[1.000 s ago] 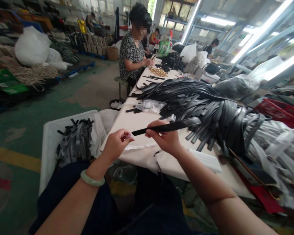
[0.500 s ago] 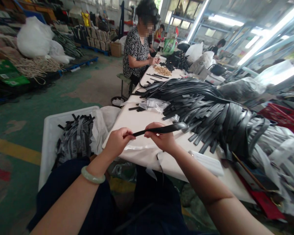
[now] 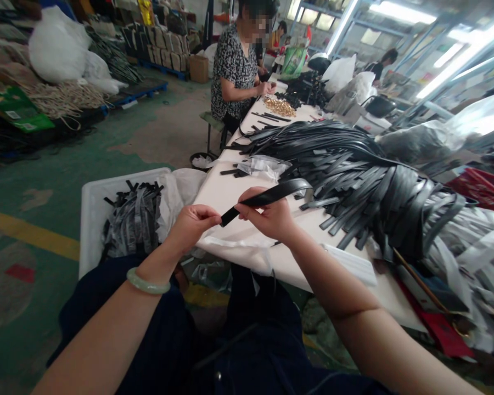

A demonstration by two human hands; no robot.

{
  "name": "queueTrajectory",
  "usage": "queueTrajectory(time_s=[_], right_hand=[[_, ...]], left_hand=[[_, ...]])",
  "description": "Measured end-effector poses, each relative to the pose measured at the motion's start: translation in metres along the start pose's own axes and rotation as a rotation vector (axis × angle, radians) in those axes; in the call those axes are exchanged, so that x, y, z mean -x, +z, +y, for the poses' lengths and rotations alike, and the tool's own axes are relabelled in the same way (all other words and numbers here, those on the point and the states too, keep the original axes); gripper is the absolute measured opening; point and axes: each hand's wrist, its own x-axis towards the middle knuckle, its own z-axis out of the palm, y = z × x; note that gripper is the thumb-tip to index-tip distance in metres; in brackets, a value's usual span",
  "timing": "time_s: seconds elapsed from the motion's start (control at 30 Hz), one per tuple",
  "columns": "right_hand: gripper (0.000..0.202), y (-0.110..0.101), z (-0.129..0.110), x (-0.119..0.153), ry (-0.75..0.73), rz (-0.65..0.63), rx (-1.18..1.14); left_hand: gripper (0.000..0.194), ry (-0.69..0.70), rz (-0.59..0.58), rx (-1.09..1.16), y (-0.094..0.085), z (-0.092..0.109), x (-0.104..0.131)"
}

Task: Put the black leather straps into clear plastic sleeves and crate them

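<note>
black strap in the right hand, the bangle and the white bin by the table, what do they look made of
Black strap: leather or imitation leather, going by the smooth face and soft sheen where it bends.
Bangle: perhaps polished jade or glass, being pale green and glossy.
White bin: probably moulded plastic, judging by its plain walls and rounded rim.

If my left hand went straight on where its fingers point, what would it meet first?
Probably the black strap held by your right hand; your left hand may be touching its end.

Straps (image 3: 354,164) lie on the table (image 3: 212,195) beside the bin (image 3: 87,219).
</note>
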Motion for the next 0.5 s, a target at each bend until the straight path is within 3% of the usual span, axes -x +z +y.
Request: queueTrajectory(time_s=[0.27,0.43,0.5], right_hand=[[0.023,0.018,-0.018,-0.005,0.034,0.042,-0.005],[0.018,0.016,-0.027,-0.01,-0.092,0.063,0.28],[0.017,0.013,-0.033,-0.013,-0.181,0.007,0.359]], left_hand=[[0.025,-0.068,0.086,0.177,-0.01,0.022,0.024],[0.041,-0.08,-0.022,0.224,-0.022,0.04,0.04],[0.05,-0.095,-0.06,0.18,-0.026,0.045,0.046]])
